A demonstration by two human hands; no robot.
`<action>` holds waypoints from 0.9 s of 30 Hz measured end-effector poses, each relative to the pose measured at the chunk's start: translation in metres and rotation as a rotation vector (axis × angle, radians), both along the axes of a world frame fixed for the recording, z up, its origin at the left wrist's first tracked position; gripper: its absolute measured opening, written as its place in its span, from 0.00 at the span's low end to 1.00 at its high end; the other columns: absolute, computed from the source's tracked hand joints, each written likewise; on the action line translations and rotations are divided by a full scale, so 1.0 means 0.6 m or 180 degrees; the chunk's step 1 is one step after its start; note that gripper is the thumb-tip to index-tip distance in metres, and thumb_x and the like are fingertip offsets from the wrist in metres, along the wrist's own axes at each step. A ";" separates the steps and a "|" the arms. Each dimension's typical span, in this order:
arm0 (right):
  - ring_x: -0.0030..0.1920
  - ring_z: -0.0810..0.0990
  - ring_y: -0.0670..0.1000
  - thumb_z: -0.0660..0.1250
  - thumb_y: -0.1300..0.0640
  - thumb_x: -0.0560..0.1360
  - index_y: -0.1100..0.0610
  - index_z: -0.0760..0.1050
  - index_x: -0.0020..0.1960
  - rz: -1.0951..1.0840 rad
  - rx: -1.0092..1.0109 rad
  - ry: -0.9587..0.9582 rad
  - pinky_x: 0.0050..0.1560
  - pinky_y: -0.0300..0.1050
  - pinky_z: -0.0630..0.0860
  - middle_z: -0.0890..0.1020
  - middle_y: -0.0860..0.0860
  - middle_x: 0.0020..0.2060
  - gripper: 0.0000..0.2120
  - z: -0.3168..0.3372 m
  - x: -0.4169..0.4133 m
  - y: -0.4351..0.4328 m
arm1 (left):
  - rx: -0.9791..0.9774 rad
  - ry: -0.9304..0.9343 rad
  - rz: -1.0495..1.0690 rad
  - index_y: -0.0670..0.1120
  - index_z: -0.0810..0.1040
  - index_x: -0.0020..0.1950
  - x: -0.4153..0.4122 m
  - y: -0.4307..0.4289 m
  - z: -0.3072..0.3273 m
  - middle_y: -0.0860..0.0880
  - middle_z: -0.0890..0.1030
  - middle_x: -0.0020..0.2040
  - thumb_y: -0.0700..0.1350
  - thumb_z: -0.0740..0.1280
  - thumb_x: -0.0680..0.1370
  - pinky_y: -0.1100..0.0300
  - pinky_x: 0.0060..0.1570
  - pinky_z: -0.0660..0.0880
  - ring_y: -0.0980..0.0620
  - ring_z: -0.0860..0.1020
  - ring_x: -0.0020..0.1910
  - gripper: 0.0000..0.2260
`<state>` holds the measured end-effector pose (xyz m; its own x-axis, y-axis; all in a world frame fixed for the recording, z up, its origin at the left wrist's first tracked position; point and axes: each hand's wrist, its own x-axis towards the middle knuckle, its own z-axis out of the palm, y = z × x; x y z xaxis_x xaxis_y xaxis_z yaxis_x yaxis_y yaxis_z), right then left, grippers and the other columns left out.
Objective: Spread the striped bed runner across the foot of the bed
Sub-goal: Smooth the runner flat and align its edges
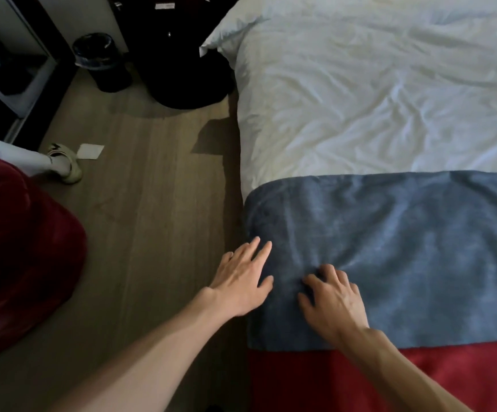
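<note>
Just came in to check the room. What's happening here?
A person seems to be smoothing the runner at the foot of the bed. It already lies across the bed. The left hand rests flat on it at the bed's edge; the right hand presses bent fingers into its blue band.

Two slim forearms show, bare and uncovered right up to the near edge of the view. The left hand (241,281) and right hand (333,298) are bare too, with tendons ridging their backs.
</note>
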<state>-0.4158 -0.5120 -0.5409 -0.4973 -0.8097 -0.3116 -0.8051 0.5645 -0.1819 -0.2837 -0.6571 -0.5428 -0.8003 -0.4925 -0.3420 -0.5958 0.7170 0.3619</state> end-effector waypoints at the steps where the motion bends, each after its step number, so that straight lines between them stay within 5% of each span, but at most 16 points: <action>1: 0.58 0.70 0.53 0.57 0.44 0.76 0.48 0.74 0.55 0.0017 0.0033 0.0012 0.56 0.48 0.69 0.70 0.48 0.56 0.14 0.004 -0.008 -0.009 | 0.0035 -0.0015 0.0030 0.52 0.45 0.77 -0.004 -0.007 0.002 0.48 0.47 0.78 0.56 0.55 0.80 0.47 0.73 0.53 0.49 0.49 0.76 0.30; 8: 0.55 0.72 0.59 0.60 0.54 0.74 0.54 0.74 0.52 0.0308 -0.0082 0.0291 0.51 0.48 0.67 0.75 0.54 0.52 0.09 0.038 -0.101 -0.113 | 0.0196 -0.0084 0.0151 0.50 0.49 0.77 -0.071 -0.083 0.023 0.46 0.55 0.77 0.50 0.53 0.82 0.45 0.70 0.58 0.45 0.56 0.74 0.25; 13: 0.70 0.63 0.56 0.59 0.60 0.74 0.51 0.66 0.69 0.0397 -0.0046 -0.0038 0.64 0.50 0.63 0.67 0.53 0.69 0.24 0.023 -0.151 -0.189 | 0.0178 -0.0096 0.0108 0.48 0.51 0.77 -0.111 -0.144 0.005 0.45 0.57 0.75 0.48 0.54 0.82 0.44 0.69 0.60 0.42 0.59 0.72 0.24; 17: 0.74 0.54 0.54 0.58 0.63 0.75 0.52 0.58 0.74 0.0275 -0.0039 0.0049 0.68 0.54 0.59 0.57 0.54 0.75 0.29 0.011 -0.208 -0.248 | 0.0220 0.0298 0.0138 0.47 0.58 0.75 -0.160 -0.206 -0.017 0.47 0.61 0.74 0.48 0.54 0.82 0.44 0.68 0.61 0.46 0.61 0.72 0.21; 22: 0.57 0.72 0.57 0.59 0.61 0.76 0.53 0.74 0.60 -0.0487 -0.0305 0.0262 0.59 0.53 0.63 0.76 0.54 0.56 0.14 0.003 -0.258 -0.311 | 0.0158 0.0425 0.0152 0.48 0.71 0.62 -0.225 -0.280 -0.034 0.48 0.75 0.61 0.50 0.58 0.81 0.48 0.59 0.65 0.46 0.70 0.61 0.12; 27: 0.50 0.73 0.55 0.62 0.61 0.75 0.54 0.77 0.48 -0.0467 -0.0120 0.0430 0.55 0.52 0.63 0.78 0.53 0.47 0.06 -0.004 -0.266 -0.329 | 0.0084 0.0121 -0.0235 0.52 0.71 0.45 -0.249 -0.315 -0.050 0.51 0.75 0.48 0.53 0.60 0.79 0.51 0.52 0.61 0.48 0.68 0.52 0.07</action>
<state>-0.5755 -0.7093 -0.5431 -0.6460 -0.7353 -0.2049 -0.7333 0.6724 -0.1010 -0.4329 -0.8462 -0.5731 -0.8468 -0.4229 -0.3227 -0.5271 0.7484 0.4025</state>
